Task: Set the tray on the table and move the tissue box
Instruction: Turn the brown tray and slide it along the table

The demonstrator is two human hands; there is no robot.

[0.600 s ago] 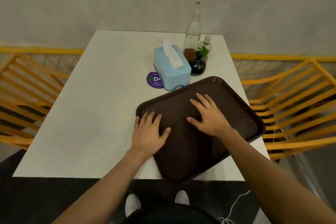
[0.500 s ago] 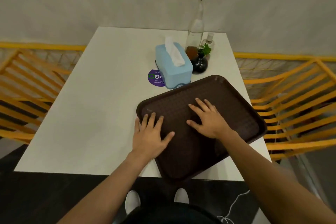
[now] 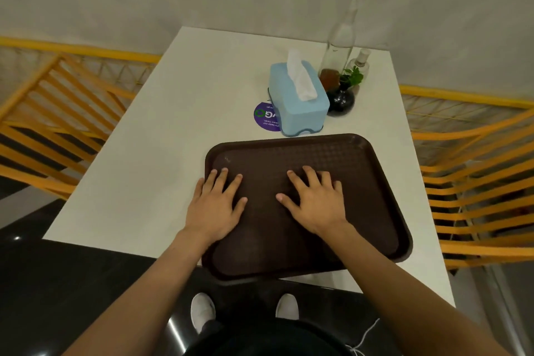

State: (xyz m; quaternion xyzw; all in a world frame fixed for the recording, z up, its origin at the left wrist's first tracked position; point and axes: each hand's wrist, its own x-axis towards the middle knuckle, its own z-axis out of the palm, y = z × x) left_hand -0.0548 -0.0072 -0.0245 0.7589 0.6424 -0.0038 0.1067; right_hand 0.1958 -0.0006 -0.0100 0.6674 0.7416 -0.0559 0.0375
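A dark brown tray (image 3: 361,159) lies flat on the white table (image 3: 161,159), its near edge hanging slightly over the table's front edge. My left hand (image 3: 215,207) rests palm down with fingers spread across the tray's left rim. My right hand (image 3: 313,201) lies palm down, fingers apart, in the tray's middle. A light blue tissue box (image 3: 297,106) with a white tissue sticking up stands just beyond the tray's far edge, close to it.
A tall glass bottle (image 3: 339,43), a small clear bottle (image 3: 361,62) and a dark round vase with a green sprig (image 3: 341,98) stand right of the tissue box. A purple round sticker (image 3: 264,117) lies partly under it. Orange slatted chairs (image 3: 474,182) flank the table.
The tray has turned from a diagonal lie to nearly square with the table's front edge, and both hands have moved with it while staying flat on it.
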